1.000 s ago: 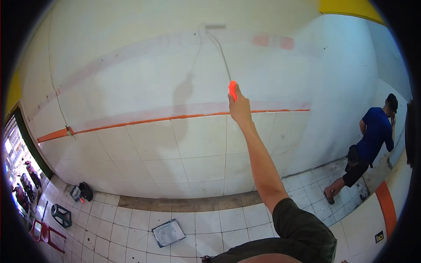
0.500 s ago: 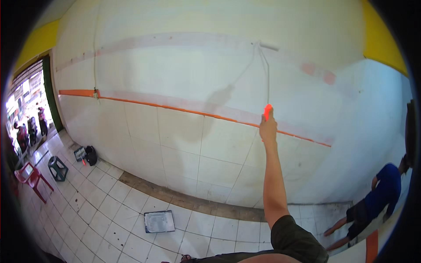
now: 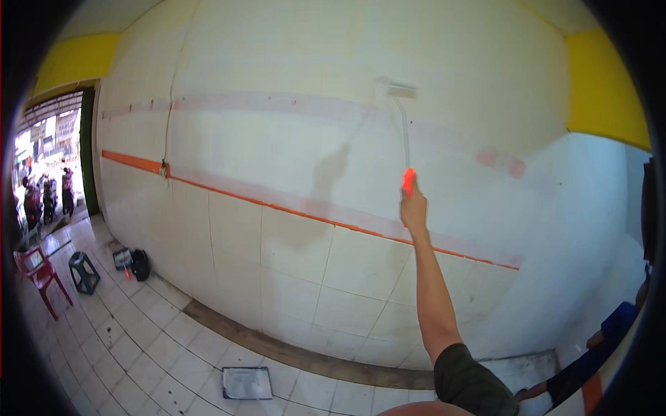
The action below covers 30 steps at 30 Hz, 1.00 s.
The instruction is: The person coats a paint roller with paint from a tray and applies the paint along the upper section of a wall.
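My right hand [image 3: 414,208] is closed round the orange handle of a paint roller [image 3: 408,182], my arm stretched up and forward. The roller's bent metal rod rises to its pale sleeve [image 3: 402,90], which lies at the upper part of the white wall [image 3: 277,139], above a faint pinkish band. Whether the sleeve touches the wall I cannot tell. The shadow of my hand and the roller falls on the wall to the left. Below, a dark-rimmed paint tray [image 3: 247,383] with whitish paint rests on the tiled floor. My left hand is out of view.
An orange strip [image 3: 277,206] runs along the wall above tiles. On the left are a red chair [image 3: 43,274], a dark green stool [image 3: 84,272], a second tray [image 3: 123,259] and a black bag-like item [image 3: 140,265]. A person in blue [image 3: 610,340] is at the lower right.
The view has tilted upward, so the wall and floor sit lower in the picture. The roller's sleeve has moved higher up the wall and a little left, held in my right hand.
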{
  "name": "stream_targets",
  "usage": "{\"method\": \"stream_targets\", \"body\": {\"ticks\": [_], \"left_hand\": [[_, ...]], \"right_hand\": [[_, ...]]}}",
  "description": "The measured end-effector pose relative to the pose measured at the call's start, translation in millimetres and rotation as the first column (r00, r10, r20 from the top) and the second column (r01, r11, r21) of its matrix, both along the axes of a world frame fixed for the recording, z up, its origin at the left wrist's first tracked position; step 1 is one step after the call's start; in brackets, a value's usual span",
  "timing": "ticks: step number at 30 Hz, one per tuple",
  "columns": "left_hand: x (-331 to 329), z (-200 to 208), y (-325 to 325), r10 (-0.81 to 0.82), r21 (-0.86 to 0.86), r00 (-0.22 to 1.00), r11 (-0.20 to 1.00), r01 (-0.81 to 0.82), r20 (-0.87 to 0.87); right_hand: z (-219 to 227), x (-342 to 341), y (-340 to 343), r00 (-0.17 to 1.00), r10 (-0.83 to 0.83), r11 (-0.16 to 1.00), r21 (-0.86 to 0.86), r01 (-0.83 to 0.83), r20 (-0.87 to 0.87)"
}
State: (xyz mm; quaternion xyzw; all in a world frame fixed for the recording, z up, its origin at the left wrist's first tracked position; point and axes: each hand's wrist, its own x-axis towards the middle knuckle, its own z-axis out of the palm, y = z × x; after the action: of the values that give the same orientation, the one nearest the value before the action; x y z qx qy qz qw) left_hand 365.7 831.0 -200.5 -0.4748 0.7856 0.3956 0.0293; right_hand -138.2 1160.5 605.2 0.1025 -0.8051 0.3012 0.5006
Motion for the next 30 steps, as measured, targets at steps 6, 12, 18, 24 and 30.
{"method": "stream_targets", "body": {"ticks": [6, 12, 18, 24, 30], "left_hand": [[2, -9, -50, -0.231, -0.282, 0.95, 0.916, 0.285, 0.21], [47, -16, -75, -0.301, -0.46, 0.864, 0.75, 0.475, 0.403], [33, -23, -91, -0.158, -0.469, 0.953, 0.842, 0.267, 0.259], [-34, -18, -123, -0.142, -0.46, 0.965, 0.857, 0.23, 0.219], [-80, -2, -146, -0.142, -0.481, 0.967, 0.846, 0.229, 0.209]], "right_hand": [[6, -17, -85, 0.99, -0.015, 0.999, 0.045, 0.009, 0.143], [41, -64, -149, 0.982, -0.064, 0.998, 0.024, 0.061, 0.176], [111, -114, -180, 0.982, -0.125, 0.991, 0.074, 0.116, 0.142], [36, -117, -179, 0.965, -0.244, 0.966, 0.112, 0.233, 0.094], [123, -148, -196, 0.978, -0.206, 0.974, 0.106, 0.201, 0.037]]}}
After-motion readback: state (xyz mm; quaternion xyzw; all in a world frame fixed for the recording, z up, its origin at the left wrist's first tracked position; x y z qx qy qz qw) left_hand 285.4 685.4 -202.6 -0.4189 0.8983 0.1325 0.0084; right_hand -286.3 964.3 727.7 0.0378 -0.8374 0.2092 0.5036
